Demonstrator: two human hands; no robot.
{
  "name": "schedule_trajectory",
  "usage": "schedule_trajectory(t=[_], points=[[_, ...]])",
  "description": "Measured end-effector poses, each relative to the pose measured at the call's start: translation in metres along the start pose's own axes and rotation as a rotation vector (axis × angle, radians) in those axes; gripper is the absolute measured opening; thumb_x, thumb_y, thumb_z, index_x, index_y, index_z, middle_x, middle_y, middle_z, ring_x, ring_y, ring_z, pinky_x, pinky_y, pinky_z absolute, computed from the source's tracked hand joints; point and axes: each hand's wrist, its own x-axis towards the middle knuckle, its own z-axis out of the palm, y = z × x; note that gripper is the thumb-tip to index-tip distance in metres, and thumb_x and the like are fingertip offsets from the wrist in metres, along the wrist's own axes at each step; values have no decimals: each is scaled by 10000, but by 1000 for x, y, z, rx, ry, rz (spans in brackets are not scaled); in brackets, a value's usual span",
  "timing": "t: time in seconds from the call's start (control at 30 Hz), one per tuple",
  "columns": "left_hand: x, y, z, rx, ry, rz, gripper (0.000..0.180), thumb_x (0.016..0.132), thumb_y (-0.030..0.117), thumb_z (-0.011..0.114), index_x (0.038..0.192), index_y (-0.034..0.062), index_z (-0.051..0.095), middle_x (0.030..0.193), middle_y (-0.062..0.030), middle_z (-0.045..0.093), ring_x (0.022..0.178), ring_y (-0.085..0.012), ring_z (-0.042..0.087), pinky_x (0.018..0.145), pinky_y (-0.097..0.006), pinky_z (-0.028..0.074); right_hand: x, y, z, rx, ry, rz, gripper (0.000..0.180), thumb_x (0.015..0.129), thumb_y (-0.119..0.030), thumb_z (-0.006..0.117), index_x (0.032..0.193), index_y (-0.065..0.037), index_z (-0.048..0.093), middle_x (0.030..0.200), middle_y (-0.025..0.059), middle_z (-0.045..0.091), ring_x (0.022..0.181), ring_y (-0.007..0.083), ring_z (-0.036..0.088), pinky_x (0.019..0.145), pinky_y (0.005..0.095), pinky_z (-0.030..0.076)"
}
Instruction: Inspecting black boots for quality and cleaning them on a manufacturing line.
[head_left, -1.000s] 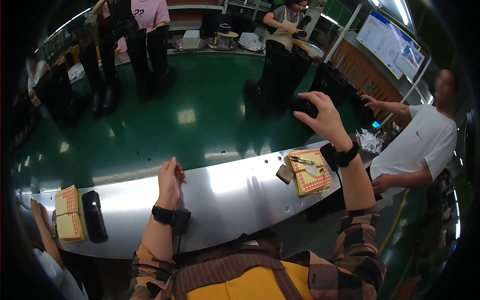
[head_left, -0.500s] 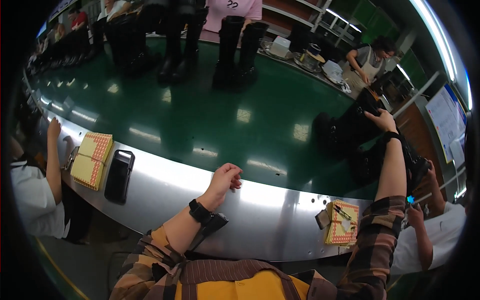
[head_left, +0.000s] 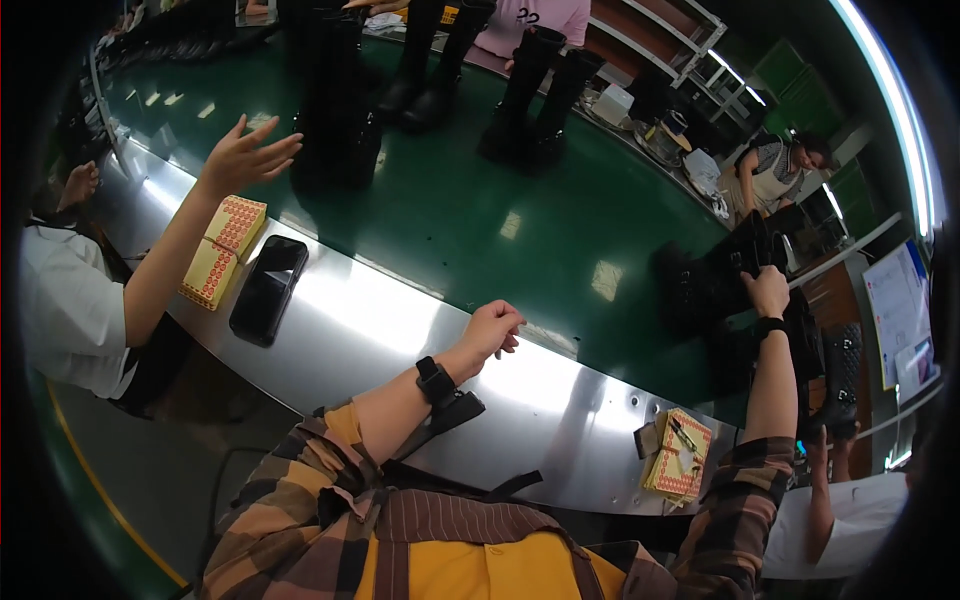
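1. My right grip (head_left: 768, 290) is closed on the upper shaft of one boot (head_left: 712, 283), at the right end of the desk (head_left: 450, 215). The boot leans, with its toe toward the left.
2. My left grip (head_left: 492, 332) is half curled above the near edge, apart from other things. Its palm is hidden, so I cannot tell if something small is inside.
3. I judge the boot heavier at the sole, with a tall shaft which bends softly. The shiny surface may slip a little; it seems not fragile. I would hold the shaft near its opening, thumb against fingers.
4. I count four boots (head_left: 518, 95) clearly at the far edge, and one more in the hands of a co-worker (head_left: 835, 520). Other dark ones overlap; I cannot count them.
5. Along the near edge: two card stacks (head_left: 228, 255) (head_left: 676, 468), one phone (head_left: 268, 290), one pen (head_left: 683, 433), one small block (head_left: 647, 441).
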Motion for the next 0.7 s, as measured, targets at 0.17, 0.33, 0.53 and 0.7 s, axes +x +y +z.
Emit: schedule_trajectory(t=[0.17,0.33,0.53,0.7], points=[[2,0,-7,99,-63,99,195,906,220,653,1017,80,574,852,-11,579,733,-106,574,652,-264,481,-36,-18,-92,172,134,-134,452,729,-439,760,866,-9,726,853,211,698,852,368,682,740,448,535],[-44,35,24,569,-187,689,970,710,377,844,1463,108,296,1403,-152,380,1314,-298,383,1064,-435,360,-103,-45,-196,297,-14,-226,545,736,-453,774,947,45,707,836,217,694,783,291,706,684,359,526],[-84,28,72,768,-234,955,1325,545,329,936,1531,65,91,1494,-231,280,1385,-383,297,1134,-474,273,-231,-82,-248,669,-300,-632,549,747,-389,803,1117,-15,645,1035,124,693,939,233,679,805,305,509],[-86,25,54,598,-203,692,946,717,101,771,1477,21,214,1376,-207,418,1276,-318,445,1075,-392,365,-278,-56,-214,848,329,-819,831,743,-380,801,1395,-25,427,1365,169,524,1194,295,558,922,412,492]])
